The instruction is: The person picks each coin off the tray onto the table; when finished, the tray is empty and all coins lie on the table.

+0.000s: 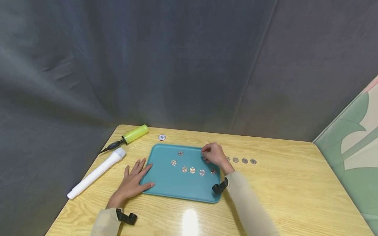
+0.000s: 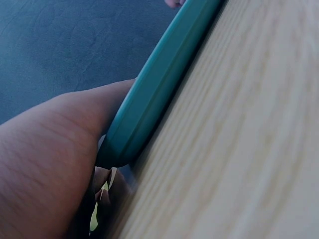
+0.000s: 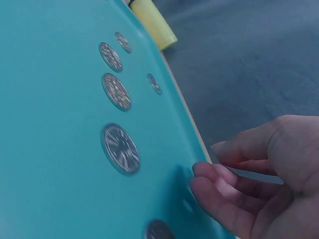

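Observation:
A teal tray (image 1: 168, 188) lies on the table with several silvery coins on it, among them a coin (image 1: 202, 172) in the lower row. My left hand (image 1: 130, 185) rests at the tray's left edge, fingers spread and thumb laid over the rim. In the left wrist view the thumb (image 2: 112, 97) reaches across the tray's side. Over the tray's upper right corner hovers my right hand (image 1: 214, 153), fingers loosely bent. The right wrist view shows a gap between thumb and fingers (image 3: 224, 201), with nothing visible in it. Coins (image 3: 121, 149) lie left of that hand.
More coins (image 1: 244, 161) form a row on the table right of the tray. A poker chip (image 1: 161, 137) lies behind the tray. To the left are a yellow-green hand pump (image 1: 136, 133) and a long white rolled object (image 1: 95, 173). A dark curtain (image 1: 189, 65) hangs behind the table.

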Demonstrator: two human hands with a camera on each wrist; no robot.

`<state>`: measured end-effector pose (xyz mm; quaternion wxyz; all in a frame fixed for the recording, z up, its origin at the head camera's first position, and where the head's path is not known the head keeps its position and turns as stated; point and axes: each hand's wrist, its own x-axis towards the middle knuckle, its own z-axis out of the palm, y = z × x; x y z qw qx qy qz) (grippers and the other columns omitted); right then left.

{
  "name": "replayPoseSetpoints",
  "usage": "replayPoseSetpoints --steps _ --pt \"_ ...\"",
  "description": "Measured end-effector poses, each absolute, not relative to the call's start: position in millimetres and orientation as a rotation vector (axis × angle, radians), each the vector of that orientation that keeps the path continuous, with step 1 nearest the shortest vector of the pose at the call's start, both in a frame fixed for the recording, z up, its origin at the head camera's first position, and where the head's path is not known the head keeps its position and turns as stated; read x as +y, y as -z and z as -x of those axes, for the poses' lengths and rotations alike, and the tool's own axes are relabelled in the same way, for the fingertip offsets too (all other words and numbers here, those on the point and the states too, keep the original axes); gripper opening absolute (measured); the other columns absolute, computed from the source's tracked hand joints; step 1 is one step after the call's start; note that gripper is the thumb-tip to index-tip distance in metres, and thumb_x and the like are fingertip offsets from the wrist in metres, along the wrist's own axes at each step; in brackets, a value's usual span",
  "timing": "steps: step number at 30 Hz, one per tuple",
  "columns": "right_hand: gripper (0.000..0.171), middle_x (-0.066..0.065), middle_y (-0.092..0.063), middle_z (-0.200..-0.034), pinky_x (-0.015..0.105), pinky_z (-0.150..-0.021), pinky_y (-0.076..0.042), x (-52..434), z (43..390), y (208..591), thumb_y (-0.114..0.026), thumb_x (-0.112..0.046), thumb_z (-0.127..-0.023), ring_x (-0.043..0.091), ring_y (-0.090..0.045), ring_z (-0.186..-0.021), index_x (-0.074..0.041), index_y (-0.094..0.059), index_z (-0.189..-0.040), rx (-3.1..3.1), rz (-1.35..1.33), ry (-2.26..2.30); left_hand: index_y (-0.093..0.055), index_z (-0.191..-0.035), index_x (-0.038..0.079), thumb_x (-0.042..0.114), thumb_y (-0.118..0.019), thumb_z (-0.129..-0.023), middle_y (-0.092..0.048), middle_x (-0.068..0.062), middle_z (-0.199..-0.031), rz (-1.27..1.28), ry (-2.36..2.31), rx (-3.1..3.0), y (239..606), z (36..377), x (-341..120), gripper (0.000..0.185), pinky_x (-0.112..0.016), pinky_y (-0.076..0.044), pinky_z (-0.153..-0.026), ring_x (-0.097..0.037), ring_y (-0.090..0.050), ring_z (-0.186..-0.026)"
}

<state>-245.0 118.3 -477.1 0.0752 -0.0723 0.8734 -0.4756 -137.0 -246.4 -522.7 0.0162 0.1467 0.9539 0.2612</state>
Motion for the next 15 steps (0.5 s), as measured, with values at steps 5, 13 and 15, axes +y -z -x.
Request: replayPoseSetpoints --steps 5,13,15 --pt "0.012 0.014 -0.072 -0.081 0.027 -0.055 -0.058 107 247 482 -0.068 -0.003 -0.091 0.013 -0.068 -0.061 0.004 -0.074 -0.098 2.610 0.213 1.429 -0.036 -0.157 0.018 0.052 -0.068 -0.089 -0.018 -0.018 -0.168 -0.464 -0.827 2.968 524 137 -245 0.083 -0.074 0.001 -0.115 -0.046 -0.012 -0.155" --pt "0.010 0.010 -0.073 -0.078 0.025 -0.054 -0.057 89 249 487 -0.068 -0.003 -0.090 0.012 -0.066 -0.059 0.001 -0.075 -0.096 2.595 0.240 1.384 -0.036 -0.157 0.019 0.052 -0.068 -0.089 -0.017 -0.018 -0.168 -0.453 -0.825 2.960 523 137 -247 0.083 -0.075 0.000 -0.114 -0.047 -0.012 -0.155" --pt "0.010 0.010 -0.073 -0.078 0.025 -0.055 -0.057 85 249 486 -0.068 -0.003 -0.090 0.013 -0.066 -0.060 0.001 -0.075 -0.096 2.582 0.233 1.392 -0.035 -0.158 0.020 0.053 -0.068 -0.089 -0.017 -0.018 -0.168 -0.455 -0.822 2.955 522 137 -247 0.083 -0.075 0.000 -0.114 -0.047 -0.011 -0.155"
